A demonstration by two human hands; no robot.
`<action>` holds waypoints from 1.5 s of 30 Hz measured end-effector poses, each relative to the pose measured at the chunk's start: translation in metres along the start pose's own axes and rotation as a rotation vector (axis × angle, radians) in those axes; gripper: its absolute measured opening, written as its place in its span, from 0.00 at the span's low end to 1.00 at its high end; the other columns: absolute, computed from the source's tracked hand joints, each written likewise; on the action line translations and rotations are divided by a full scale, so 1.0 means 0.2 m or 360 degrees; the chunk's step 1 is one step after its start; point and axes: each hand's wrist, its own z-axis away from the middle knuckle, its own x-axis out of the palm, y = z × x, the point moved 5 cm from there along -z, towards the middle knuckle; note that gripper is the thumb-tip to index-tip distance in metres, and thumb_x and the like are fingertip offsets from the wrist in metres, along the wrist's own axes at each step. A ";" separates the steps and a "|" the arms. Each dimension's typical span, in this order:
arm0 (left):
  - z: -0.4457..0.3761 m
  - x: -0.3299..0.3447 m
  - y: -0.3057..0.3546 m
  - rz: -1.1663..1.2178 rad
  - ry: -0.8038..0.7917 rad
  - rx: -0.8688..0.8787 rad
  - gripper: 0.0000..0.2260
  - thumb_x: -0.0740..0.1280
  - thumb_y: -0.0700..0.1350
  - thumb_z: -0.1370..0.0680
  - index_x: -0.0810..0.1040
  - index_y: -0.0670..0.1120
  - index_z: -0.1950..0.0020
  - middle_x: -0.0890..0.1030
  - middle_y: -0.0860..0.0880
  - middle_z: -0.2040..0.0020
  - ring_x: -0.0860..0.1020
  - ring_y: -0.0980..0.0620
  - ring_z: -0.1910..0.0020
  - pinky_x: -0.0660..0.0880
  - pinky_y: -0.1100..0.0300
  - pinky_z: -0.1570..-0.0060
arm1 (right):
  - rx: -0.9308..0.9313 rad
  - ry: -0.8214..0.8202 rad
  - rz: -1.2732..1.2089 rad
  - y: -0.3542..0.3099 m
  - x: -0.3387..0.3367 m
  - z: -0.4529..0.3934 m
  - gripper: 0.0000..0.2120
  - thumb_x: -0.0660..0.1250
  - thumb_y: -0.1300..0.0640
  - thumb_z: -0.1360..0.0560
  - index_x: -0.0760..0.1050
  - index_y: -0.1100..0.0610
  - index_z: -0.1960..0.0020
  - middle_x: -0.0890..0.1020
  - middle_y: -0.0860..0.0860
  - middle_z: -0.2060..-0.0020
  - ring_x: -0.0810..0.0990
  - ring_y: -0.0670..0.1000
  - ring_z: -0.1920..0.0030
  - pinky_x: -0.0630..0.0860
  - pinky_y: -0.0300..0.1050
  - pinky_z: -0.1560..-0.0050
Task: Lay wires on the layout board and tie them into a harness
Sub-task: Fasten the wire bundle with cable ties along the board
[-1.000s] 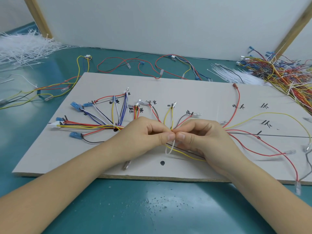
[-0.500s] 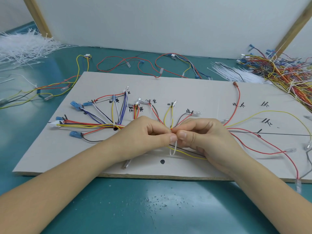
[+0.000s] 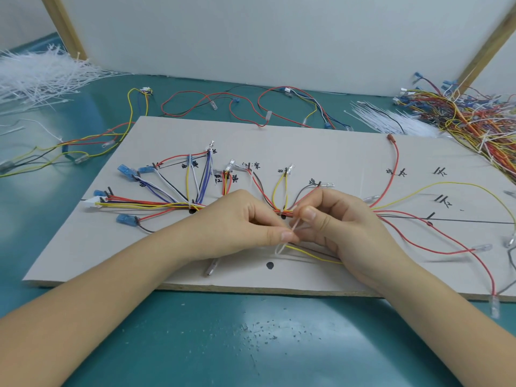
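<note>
The pale layout board (image 3: 321, 146) lies on the teal table, marked with black lines and labels. Coloured wires fan out over it: a bundle with blue terminals (image 3: 145, 203) runs left, red and yellow wires (image 3: 435, 219) spread right. At the board's middle the wires meet in a trunk (image 3: 282, 211). A white cable tie (image 3: 290, 233) wraps that trunk. My left hand (image 3: 243, 224) pinches the tie's tail between thumb and forefinger. My right hand (image 3: 343, 222) pinches the tie close to the trunk, fingers curled.
A heap of white cable ties (image 3: 36, 74) lies at the back left; a smaller bunch of ties (image 3: 391, 121) sits at the back right. A tangle of spare wires (image 3: 474, 118) fills the far right. Loose wires (image 3: 251, 104) lie behind the board, more wires (image 3: 55, 155) to its left.
My two hands have drawn slightly apart. The left hand has moved down and toward me with the tie's tail, so more of the white tie shows between the thumbs.
</note>
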 end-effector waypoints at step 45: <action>0.01 0.00 -0.02 -0.0256 -0.0191 -0.0027 0.09 0.65 0.54 0.30 0.83 0.52 0.62 0.74 0.45 0.72 0.66 0.57 0.72 0.61 0.63 0.71 | 0.0032 0.0345 -0.0417 -0.01 -0.07 -0.01 0.04 0.62 0.58 0.29 0.74 0.58 0.59 0.77 0.49 0.69 0.75 0.46 0.70 0.75 0.37 0.67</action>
